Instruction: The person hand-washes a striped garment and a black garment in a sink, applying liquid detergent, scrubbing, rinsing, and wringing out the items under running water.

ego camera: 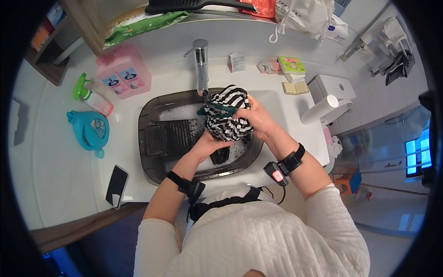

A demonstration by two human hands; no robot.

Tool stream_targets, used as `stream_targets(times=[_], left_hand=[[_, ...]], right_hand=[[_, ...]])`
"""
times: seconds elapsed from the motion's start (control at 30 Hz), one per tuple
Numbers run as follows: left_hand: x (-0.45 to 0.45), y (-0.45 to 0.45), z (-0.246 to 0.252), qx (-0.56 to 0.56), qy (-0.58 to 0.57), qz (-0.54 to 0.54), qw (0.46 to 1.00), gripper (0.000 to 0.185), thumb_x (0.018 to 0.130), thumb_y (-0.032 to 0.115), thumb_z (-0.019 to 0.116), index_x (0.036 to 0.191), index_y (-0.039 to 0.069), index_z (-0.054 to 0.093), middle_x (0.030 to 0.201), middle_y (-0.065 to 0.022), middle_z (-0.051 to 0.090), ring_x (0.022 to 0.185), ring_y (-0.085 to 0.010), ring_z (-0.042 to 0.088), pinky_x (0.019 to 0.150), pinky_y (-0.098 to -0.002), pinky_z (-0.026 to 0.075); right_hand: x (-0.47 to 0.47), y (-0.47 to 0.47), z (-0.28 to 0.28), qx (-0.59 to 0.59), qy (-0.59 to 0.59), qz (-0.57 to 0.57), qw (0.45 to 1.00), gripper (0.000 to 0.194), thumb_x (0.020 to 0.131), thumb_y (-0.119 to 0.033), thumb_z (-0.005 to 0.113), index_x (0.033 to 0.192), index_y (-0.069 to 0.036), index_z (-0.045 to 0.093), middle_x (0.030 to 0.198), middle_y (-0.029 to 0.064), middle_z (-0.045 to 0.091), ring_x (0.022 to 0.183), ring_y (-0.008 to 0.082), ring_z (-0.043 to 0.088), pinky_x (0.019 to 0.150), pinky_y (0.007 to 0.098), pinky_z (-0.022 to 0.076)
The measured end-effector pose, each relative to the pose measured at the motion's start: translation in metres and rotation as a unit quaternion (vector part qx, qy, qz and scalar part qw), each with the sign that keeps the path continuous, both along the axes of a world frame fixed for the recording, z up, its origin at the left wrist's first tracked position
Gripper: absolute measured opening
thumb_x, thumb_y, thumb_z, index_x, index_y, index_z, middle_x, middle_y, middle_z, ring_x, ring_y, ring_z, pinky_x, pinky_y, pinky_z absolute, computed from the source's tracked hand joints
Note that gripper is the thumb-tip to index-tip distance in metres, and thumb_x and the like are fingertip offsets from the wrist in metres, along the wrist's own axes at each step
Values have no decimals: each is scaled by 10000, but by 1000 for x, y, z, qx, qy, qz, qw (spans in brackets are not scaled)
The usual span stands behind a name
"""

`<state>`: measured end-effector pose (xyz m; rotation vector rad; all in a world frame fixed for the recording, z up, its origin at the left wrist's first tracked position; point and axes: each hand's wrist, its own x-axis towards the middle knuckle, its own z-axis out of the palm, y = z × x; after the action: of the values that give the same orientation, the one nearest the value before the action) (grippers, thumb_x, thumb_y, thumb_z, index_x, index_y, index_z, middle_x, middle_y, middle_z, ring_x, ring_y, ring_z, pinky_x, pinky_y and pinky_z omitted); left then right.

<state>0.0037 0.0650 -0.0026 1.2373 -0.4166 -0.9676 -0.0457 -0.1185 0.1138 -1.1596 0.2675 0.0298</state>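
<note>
Bunched between my two hands is a black-and-white striped cloth [230,119] with a dark green band across it. My right hand [254,116] grips its right side, thumb on top. From below, my left hand [209,147] supports the near edge, its fingers partly hidden by the fabric. The cloth is held just in front of the chrome faucet [200,62], above a dark translucent plastic basin [147,155]. Inside the basin are a ribbed washboard [174,136], white suds [183,112] and a dark wet item [220,155].
Pink bottles [124,74], a spray bottle [93,98], a blue detergent jug [90,130] and a smartphone [116,187] are left of the basin. To the right stand a white cylinder [319,110] and soap bars [295,88]. A shelf edge [228,20] overhangs the back.
</note>
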Motion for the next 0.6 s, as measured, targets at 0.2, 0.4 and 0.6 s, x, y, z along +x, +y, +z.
stream_targets(times=[0.2, 0.4, 0.6], left_hand=[[0, 19, 29, -258, 211, -103, 937, 644, 957, 118, 633, 1515, 57, 318, 1489, -134, 449, 1345, -276, 481, 1122, -468, 410], [-7, -4, 31, -91, 343, 191, 915, 408, 926, 296, 717, 1231, 45, 616, 1183, -85, 677, 1046, -236, 669, 909, -432, 548], [-9, -2, 38, -126, 299, 204, 924, 377, 886, 227, 679, 1214, 50, 620, 1154, -91, 688, 1050, -246, 666, 929, -422, 540]], right_hand=[[-16, 3, -17, 54, 27, -35, 998, 573, 750, 65, 647, 1290, -66, 507, 1157, 66, 638, 1036, 182, 632, 912, 342, 540], [-28, 2, -52, -116, -17, 95, 989, 670, 723, 61, 670, 1360, -55, 499, 1177, 24, 645, 1090, 122, 588, 965, 302, 482], [-35, -7, -85, -4, 51, 51, 997, 667, 795, -94, 779, 1388, -99, 474, 1263, 40, 611, 1148, 166, 581, 1006, 317, 464]])
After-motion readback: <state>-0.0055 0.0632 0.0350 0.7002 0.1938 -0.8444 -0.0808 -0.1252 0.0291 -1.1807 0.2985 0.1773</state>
